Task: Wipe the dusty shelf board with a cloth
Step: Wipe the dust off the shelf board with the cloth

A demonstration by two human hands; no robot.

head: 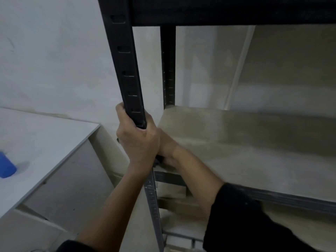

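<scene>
A beige shelf board [245,142] sits in a black metal rack, lit unevenly and blurred. My left hand [136,139] is wrapped around the rack's front left upright post [125,70], just above the board's level. My right hand [166,148] lies at the board's front left corner, mostly hidden behind my left hand. A small dark thing shows under its fingers by the post; whether that is a cloth I cannot tell. Both forearms come up from dark sleeves at the bottom.
A higher black shelf [227,11] overhangs the board. The rear upright [168,66] stands against a white wall. A lower shelf [181,206] shows under the board. To the left is a white table [45,142] with a blue object [6,167] on it.
</scene>
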